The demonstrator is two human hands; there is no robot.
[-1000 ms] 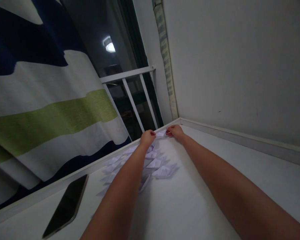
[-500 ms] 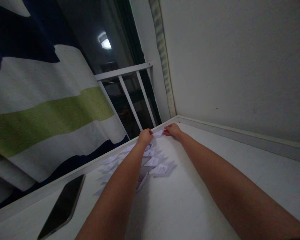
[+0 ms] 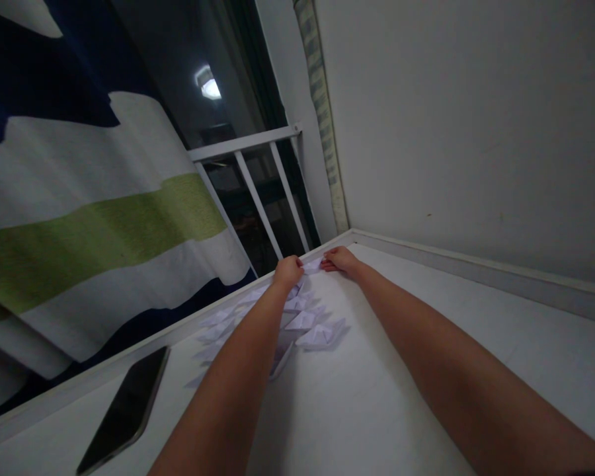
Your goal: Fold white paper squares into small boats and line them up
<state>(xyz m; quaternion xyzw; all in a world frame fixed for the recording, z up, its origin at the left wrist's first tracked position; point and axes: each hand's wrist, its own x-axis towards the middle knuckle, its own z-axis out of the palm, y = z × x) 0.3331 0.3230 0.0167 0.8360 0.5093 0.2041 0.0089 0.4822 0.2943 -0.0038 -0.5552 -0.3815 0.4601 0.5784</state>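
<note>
Near the far corner of the white tabletop (image 3: 367,396), a folded white paper boat (image 3: 313,266) is held between my two hands. My left hand (image 3: 288,271) pinches its left end, and my right hand (image 3: 340,259) has its fingers closed at the right end. Several more paper boats (image 3: 321,336) lie close together in rows just nearer to me. My left forearm hides part of that group.
A dark-screened phone (image 3: 126,410) lies flat at the lower left. The table's raised edge (image 3: 451,264) runs along the white wall (image 3: 466,119). A striped curtain (image 3: 94,225) and a white railing (image 3: 245,143) stand beyond the left edge.
The view has shifted slightly, so the scene sits a little further left. My right hand has come slightly closer to my left, with the paper boat still between them.
</note>
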